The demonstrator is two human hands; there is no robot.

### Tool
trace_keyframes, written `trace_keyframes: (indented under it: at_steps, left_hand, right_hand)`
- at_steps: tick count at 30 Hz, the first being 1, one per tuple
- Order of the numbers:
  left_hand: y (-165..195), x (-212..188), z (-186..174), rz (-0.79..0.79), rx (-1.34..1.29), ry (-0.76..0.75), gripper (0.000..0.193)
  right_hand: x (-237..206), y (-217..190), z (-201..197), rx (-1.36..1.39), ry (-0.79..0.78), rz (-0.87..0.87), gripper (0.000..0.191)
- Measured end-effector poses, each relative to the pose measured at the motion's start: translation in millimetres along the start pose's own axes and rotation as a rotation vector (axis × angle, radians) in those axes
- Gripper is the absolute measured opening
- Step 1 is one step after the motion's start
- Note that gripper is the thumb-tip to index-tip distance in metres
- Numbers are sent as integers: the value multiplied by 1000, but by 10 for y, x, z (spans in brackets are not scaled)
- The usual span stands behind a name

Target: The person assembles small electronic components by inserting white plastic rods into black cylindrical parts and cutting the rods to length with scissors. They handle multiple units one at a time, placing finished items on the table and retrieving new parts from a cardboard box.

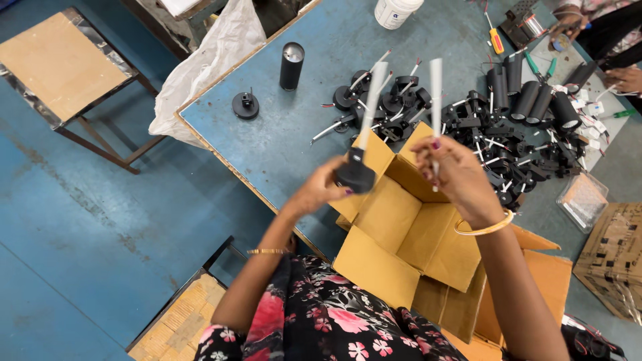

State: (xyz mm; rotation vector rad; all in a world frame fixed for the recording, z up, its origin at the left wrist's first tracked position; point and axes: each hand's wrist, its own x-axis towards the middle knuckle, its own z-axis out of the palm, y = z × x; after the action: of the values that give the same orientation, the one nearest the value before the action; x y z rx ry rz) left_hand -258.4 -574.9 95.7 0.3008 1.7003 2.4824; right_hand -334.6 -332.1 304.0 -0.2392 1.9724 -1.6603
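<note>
My left hand (326, 188) grips a black round part (355, 175) that has a white sleeved cable (371, 100) sticking up from it. Pinched in the fingers of my right hand (456, 175) is a second white sleeved cable (436, 100), held upright. Both hands hover over an open cardboard box (391, 251) at the near edge of the blue table (294, 134). Beyond the box lies a heap of black parts with white cables (428, 113).
A black cylinder (291, 65) and a black round base (245, 105) stand on the table's left. More black tubes (538, 100), a white tub (396, 11), a screwdriver (497, 41) and another person's hands (625, 79) are at the right. A wooden stool (63, 63) is at the left.
</note>
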Motion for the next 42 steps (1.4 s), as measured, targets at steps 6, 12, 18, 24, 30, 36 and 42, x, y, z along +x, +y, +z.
trace_keyframes:
  at_steps: [6, 12, 18, 24, 30, 36, 42]
  left_hand:
    - [-615, 302, -924, 139, 829, 579, 76]
    - [-835, 520, -1196, 62, 978, 869, 78]
    - [-677, 591, -1281, 99, 944, 1211, 85]
    - [-282, 688, -1890, -65, 1039, 1464, 106]
    - [-216, 685, -2234, -39, 1033, 1173, 86]
    - [47, 493, -1557, 117, 591, 1043, 71]
    - [766, 139, -163, 300, 667, 508, 67]
  right_hand:
    - [134, 223, -5, 80, 113, -21, 35]
    - [135, 364, 43, 33, 140, 52, 32]
    - [-89, 381, -296, 86, 225, 58, 28]
    - [-459, 436, -606, 158, 263, 56, 31]
    - [-692, 409, -655, -32, 257, 66, 23]
    - [-841, 161, -553, -72, 289, 38, 20]
    - [-841, -162, -40, -163, 271, -114, 18]
